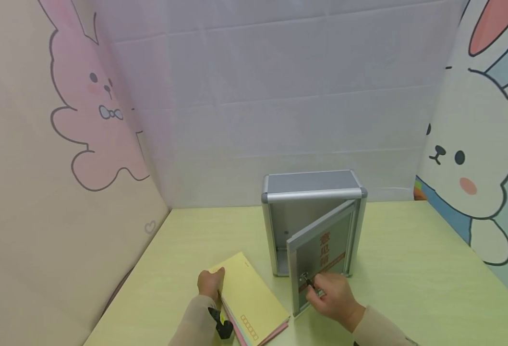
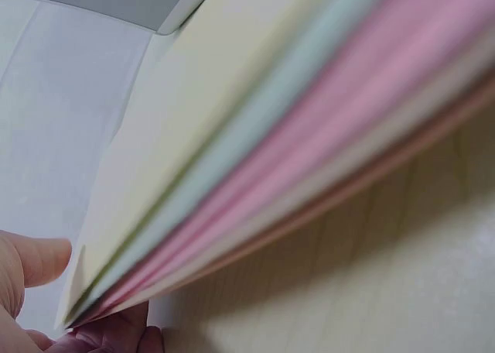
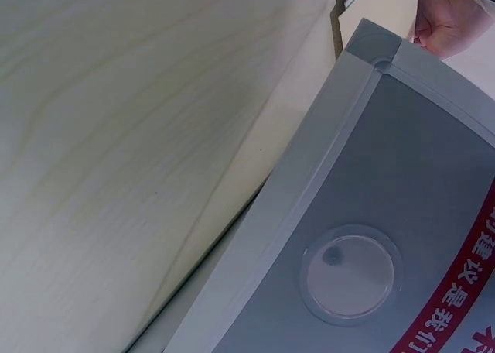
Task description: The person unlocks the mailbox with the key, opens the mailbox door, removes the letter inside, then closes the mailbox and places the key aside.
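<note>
Envelopes (image 1: 249,290) slant in a stack over the tabletop (image 1: 431,269), left of the metal box (image 1: 314,181), their long axis running from far left to near right, printed squares (image 1: 249,327) at the near end, and my left hand (image 1: 210,282) clamps their left edge, thumb above, fingers below. With my right hand (image 1: 333,295) I pinch a black key (image 1: 309,283) at the lock of the open door (image 1: 323,254), whose bottom free corner sits just beside the stack's right corner; tabletop stretches beyond the box's right side.
</note>
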Motion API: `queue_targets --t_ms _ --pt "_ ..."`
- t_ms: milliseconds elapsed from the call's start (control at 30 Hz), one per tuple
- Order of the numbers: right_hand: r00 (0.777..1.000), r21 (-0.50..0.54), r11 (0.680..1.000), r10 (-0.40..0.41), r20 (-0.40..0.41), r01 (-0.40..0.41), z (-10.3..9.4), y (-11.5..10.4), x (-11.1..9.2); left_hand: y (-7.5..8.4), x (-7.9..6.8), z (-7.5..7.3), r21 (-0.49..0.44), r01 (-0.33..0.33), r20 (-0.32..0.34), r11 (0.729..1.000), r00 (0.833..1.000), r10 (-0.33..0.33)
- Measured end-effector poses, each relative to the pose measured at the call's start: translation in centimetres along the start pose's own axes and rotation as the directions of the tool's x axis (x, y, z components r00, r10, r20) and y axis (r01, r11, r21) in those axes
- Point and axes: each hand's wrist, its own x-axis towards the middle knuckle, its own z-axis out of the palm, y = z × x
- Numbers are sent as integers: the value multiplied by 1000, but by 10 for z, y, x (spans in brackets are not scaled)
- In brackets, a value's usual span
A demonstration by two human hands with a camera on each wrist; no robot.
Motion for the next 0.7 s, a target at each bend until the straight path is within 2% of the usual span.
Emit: queue_targets --t_ms 100,200,367,467,567,633,700 --pt "1000 3 1000 0 -2 0 0 0 -1 3 -2 -4 23 -2 -18 1000 1000 2" --pt "1000 0 1000 4 0 -4 0 0 -2 16 -11 -11 73 14 -17 997 1000 -13" --pt "1000 -9 1000 9 4 -9 0 0 -3 23 -18 -18 148 -30 -28 989 999 34" --pt "1000 -10 1000 9 4 -9 0 0 -3 26 -20 -20 120 -38 -41 992 998 43" --pt "1000 -8 1000 4 2 -4 1 1 -4 34 -21 -15 23 -62 -47 998 997 63" --pt "1000 -7 1000 0 1 0 1 1 -4 42 -21 -10 -14 -128 -43 992 991 127" --pt "1000 -1 1000 1 1 -1 1 1 -3 51 -21 -3 -37 -210 -19 977 978 209"
